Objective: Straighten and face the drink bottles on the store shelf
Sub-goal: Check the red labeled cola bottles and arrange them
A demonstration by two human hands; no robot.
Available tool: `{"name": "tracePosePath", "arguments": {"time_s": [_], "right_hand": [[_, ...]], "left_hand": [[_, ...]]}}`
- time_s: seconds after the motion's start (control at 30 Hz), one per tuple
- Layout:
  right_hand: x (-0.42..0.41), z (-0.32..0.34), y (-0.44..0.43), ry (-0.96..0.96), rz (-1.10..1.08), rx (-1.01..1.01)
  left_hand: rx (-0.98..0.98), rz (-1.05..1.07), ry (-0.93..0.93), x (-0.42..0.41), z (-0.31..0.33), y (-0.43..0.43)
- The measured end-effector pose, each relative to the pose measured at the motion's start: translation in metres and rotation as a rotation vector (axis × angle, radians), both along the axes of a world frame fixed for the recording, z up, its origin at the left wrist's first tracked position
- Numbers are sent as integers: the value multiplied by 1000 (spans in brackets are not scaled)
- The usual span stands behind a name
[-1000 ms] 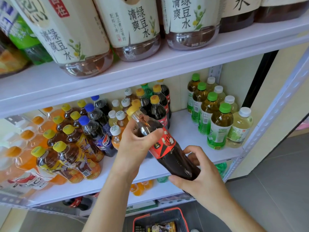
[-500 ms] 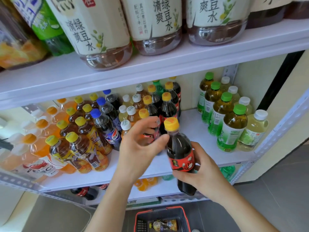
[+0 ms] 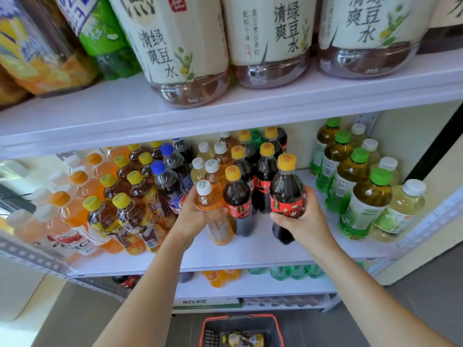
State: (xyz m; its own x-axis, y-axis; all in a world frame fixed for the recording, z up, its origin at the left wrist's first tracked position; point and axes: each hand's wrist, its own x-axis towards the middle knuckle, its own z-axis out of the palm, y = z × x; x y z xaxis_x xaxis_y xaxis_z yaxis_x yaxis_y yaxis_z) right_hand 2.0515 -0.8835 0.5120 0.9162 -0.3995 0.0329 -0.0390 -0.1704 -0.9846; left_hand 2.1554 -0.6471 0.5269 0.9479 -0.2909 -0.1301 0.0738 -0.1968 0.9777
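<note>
Dark bottle (image 3: 285, 189) now upright, label (image 3: 281, 207) part-hidden

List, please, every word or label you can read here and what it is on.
"清爽绿豆水": cream labels of the large bottles on the upper shelf.
"在": red square on the leftmost such label.
Too blurred to read: red label of the dark bottle in the right hand; orange bottle in the left hand; carton below.
</note>
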Motion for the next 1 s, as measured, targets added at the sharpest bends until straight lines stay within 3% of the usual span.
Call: {"name": "tracePosePath", "arguments": {"time_s": [0.43, 0.63, 0.83, 1.0], "right_hand": [[39, -10, -3, 7, 43, 112], [36, -15, -15, -5, 35, -118], [36, -16, -21, -76, 95, -176], [41, -16, -19, -85, 104, -169]], "left_hand": [[17, 6, -100, -3, -14, -33], [64, 39, -268, -7, -17, -46], [-35, 89, -164, -14, -28, -30], [196, -1, -250, -12, -28, -22]]}}
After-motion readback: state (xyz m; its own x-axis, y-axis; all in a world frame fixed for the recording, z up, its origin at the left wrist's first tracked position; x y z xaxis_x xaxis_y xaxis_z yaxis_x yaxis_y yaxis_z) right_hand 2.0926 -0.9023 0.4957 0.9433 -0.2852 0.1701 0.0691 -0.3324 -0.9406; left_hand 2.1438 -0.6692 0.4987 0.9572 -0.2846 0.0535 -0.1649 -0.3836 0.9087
